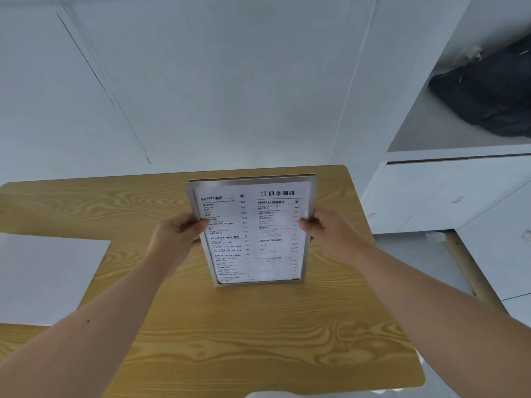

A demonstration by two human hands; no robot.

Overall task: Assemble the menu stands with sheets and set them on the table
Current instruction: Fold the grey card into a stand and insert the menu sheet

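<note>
A clear menu stand [311, 196] with a silvery edge stands upright over the middle of the wooden table [244, 340]. A printed menu sheet [253, 234] with black text fills it. My left hand [178, 234] grips the stand's left edge, thumb on the front. My right hand [324, 231] grips the right edge the same way. The stand's bottom edge is at or just above the tabletop; I cannot tell whether it touches.
A white sheet or board [48, 277] lies on the table's left part. White walls rise behind the table. To the right are white cabinets [431, 196], and a black bag [488, 93] lies on a ledge above them.
</note>
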